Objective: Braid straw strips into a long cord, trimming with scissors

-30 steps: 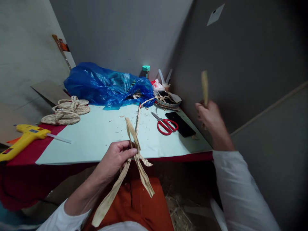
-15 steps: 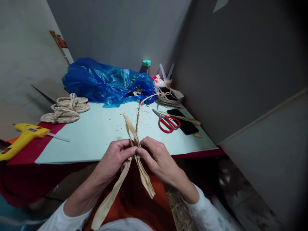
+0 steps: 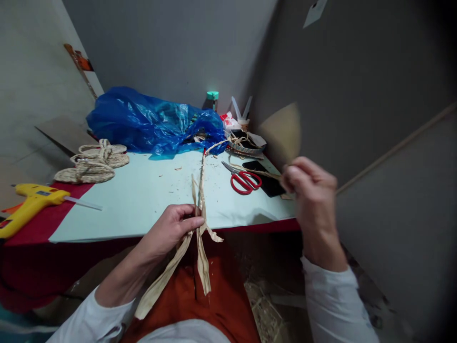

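Observation:
My left hand (image 3: 176, 226) pinches the near end of a thin braided cord (image 3: 202, 176), where several flat dry fibre strips (image 3: 203, 267) come together and hang down over the orange cloth on my lap. The cord runs away across the pale green sheet to a red piece near the blue bag. Raised at the right, my right hand (image 3: 310, 186) is closed on a wide tan strip (image 3: 283, 133), which is blurred and stands up above the fingers.
Red-handled scissors (image 3: 246, 182) and a black phone (image 3: 273, 186) lie on the right. Behind are a blue plastic bag (image 3: 143, 124) and a tray (image 3: 250, 150). Woven fibre pieces (image 3: 85, 172) and a yellow glue gun (image 3: 32, 205) are at the left.
My right hand has left the strips beside my left hand and moved up and right, now with a wide strip in it. My left hand has kept its hold. The view has shifted slightly.

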A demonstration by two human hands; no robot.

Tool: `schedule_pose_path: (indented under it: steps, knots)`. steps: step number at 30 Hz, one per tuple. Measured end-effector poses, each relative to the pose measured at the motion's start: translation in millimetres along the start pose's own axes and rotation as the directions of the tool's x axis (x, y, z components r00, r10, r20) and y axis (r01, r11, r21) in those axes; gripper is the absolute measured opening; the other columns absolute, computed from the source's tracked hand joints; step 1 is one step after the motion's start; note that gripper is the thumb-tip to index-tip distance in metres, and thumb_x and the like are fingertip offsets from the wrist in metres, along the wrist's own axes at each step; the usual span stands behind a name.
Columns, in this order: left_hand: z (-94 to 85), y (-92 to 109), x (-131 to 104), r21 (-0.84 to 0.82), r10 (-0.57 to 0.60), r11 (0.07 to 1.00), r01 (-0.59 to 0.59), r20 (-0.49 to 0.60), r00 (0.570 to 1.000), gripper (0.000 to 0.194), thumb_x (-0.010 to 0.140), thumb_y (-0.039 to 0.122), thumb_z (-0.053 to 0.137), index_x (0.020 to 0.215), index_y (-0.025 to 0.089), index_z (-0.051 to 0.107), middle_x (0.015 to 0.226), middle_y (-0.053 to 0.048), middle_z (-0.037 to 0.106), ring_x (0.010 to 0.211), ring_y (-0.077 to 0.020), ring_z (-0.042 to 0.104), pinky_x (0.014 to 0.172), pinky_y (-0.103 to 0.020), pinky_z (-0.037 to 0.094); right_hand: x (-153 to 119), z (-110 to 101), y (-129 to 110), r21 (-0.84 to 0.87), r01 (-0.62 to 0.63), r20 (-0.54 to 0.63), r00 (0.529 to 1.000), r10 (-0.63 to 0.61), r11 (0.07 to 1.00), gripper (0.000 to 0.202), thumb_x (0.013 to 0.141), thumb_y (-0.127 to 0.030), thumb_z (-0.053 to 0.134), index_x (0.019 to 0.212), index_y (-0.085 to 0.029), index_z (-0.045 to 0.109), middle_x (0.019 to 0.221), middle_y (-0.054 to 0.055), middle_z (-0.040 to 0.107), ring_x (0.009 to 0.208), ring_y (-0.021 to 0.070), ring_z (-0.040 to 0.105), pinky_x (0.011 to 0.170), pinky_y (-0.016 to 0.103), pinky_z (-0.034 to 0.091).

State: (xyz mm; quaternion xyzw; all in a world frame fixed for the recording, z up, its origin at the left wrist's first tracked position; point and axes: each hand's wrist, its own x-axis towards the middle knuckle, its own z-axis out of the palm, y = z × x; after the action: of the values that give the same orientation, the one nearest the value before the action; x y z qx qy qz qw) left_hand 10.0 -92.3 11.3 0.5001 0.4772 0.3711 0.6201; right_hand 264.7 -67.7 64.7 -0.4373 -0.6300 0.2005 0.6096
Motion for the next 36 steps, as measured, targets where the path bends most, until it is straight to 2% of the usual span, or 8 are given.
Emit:
schedule_pose_path:
  steps: [5, 9, 12, 14, 18, 29, 34, 36]
  knots:
    - [5.0, -3, 0, -0.030, -0.021, 0.999, 0.019, -0.067, 0.998, 0.023, 0.068, 0.035, 0.074, 0.075, 0.014, 0.067, 0.064, 0.000, 0.063, 0.056, -0.0119, 0.053, 0.053, -0.022, 0.037, -24, -51, -20, 0.442, -0.053, -0.219, 0.962, 0.165, 0.895, 0.029, 0.092, -0.033, 0.042, 0.066, -0.027, 0.052, 0.062, -0.003, 0.014, 0.051, 0.0155, 0.004, 0.051, 0.034, 0.009]
    - [10.3, -9, 1, -0.014, 0.018, 1.000, -0.019, -0.105, 0.994, 0.025, 0.070, 0.037, 0.072, 0.075, 0.014, 0.065, 0.062, 0.001, 0.060, 0.052, -0.0088, 0.046, 0.047, -0.021, 0.030, -62, -26, -11, 0.637, -0.108, -0.074, 0.977, 0.201, 0.763, 0.032, 0.093, -0.044, 0.045, 0.065, -0.029, 0.053, 0.051, -0.005, 0.014, 0.046, 0.0155, 0.010, 0.044, 0.031, 0.014]
    - [16.5, -11, 0, -0.044, 0.024, 0.999, -0.030, -0.124, 0.992, 0.025, 0.070, 0.037, 0.073, 0.074, 0.014, 0.065, 0.064, 0.000, 0.062, 0.053, -0.0093, 0.049, 0.048, -0.021, 0.032, -85, 21, -1, 0.362, -0.407, 0.387, 0.884, 0.262, 0.838, 0.020, 0.091, -0.042, 0.051, 0.088, -0.026, 0.062, 0.067, 0.001, 0.056, 0.057, 0.0151, 0.047, 0.051, 0.029, 0.035]
    - [20.0, -11, 0, -0.060, 0.039, 0.997, -0.047, -0.133, 0.990, 0.024, 0.070, 0.036, 0.073, 0.075, 0.014, 0.065, 0.066, 0.000, 0.063, 0.055, -0.0102, 0.051, 0.050, -0.021, 0.036, -95, 48, 1, 0.090, -0.320, 0.503, 0.832, 0.234, 0.943, 0.018, 0.085, -0.037, 0.062, 0.094, -0.022, 0.062, 0.084, 0.004, 0.063, 0.070, 0.0165, 0.054, 0.064, 0.030, 0.042]
    - [22.4, -12, -2, -0.087, 0.047, 0.994, -0.058, -0.129, 0.991, 0.023, 0.072, 0.036, 0.073, 0.076, 0.014, 0.066, 0.064, 0.001, 0.062, 0.055, -0.0096, 0.053, 0.051, -0.020, 0.038, -105, 67, 0, -0.072, -0.138, 0.508, 0.847, 0.156, 0.988, 0.013, 0.093, -0.030, 0.050, 0.095, -0.020, 0.059, 0.083, 0.004, 0.062, 0.070, 0.0160, 0.054, 0.069, 0.028, 0.040]
    - [16.1, -6, -2, -0.242, -0.028, 0.970, -0.008, -0.144, 0.989, 0.026, 0.063, 0.033, 0.081, 0.075, 0.012, 0.072, 0.062, -0.001, 0.066, 0.046, -0.0041, 0.046, 0.042, -0.016, 0.025, -115, 45, -7, -0.142, -0.289, 0.595, 0.739, 0.315, 0.947, 0.026, 0.099, -0.031, 0.039, 0.079, -0.020, 0.051, 0.066, -0.002, 0.057, 0.058, 0.0106, 0.051, 0.061, 0.023, 0.035]
    - [19.1, -13, 0, -0.178, 0.004, 0.983, -0.031, -0.155, 0.988, 0.023, 0.064, 0.033, 0.079, 0.070, 0.011, 0.073, 0.058, 0.000, 0.063, 0.044, -0.0031, 0.040, 0.042, -0.016, 0.025, -116, 31, -16, -0.234, -0.219, 0.675, 0.665, 0.320, 0.947, 0.023, 0.098, -0.026, 0.041, 0.078, -0.019, 0.051, 0.063, -0.004, 0.053, 0.055, 0.0087, 0.049, 0.058, 0.021, 0.034]
    - [19.7, -15, 1, -0.161, 0.025, 0.986, -0.052, -0.167, 0.986, 0.022, 0.065, 0.032, 0.078, 0.070, 0.012, 0.073, 0.058, -0.001, 0.063, 0.043, -0.0037, 0.039, 0.042, -0.017, 0.026, -112, 26, -22, -0.254, -0.184, 0.659, 0.686, 0.309, 0.950, 0.022, 0.098, -0.025, 0.041, 0.080, -0.019, 0.053, 0.064, -0.004, 0.054, 0.055, 0.0090, 0.049, 0.057, 0.022, 0.035]
